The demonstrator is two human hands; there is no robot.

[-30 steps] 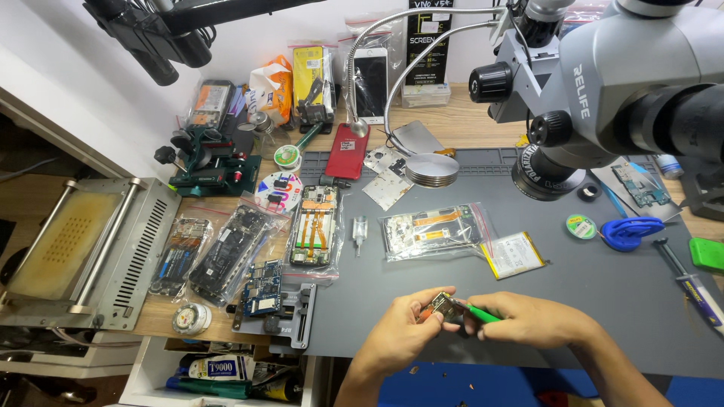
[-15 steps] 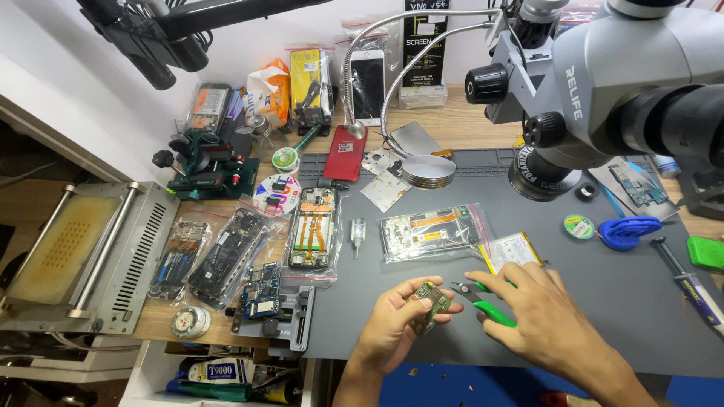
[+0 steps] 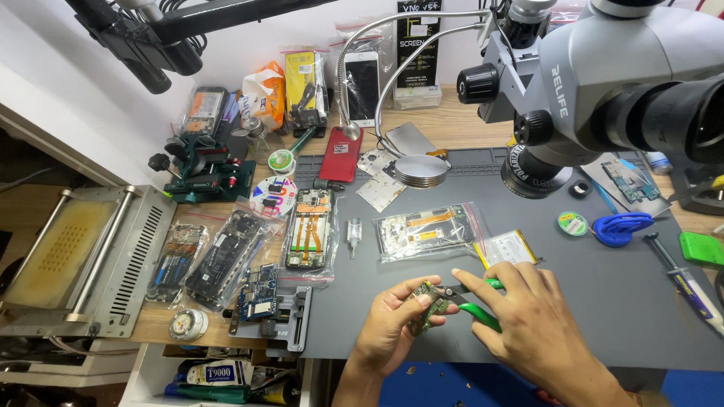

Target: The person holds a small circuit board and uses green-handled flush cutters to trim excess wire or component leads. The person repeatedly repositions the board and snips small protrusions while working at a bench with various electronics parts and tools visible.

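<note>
Circuit board (image 3: 421,307), small and green, sits pinched in the left hand (image 3: 392,328) just above the near edge of a dark grey work mat (image 3: 603,301). Largest in view, a grey microscope (image 3: 603,83) hangs over the mat's far right. Bagged phone parts (image 3: 426,230) lie beyond the hands. The right hand (image 3: 528,316) is closed around green-handled pliers (image 3: 475,301), whose tips meet the board.
</note>
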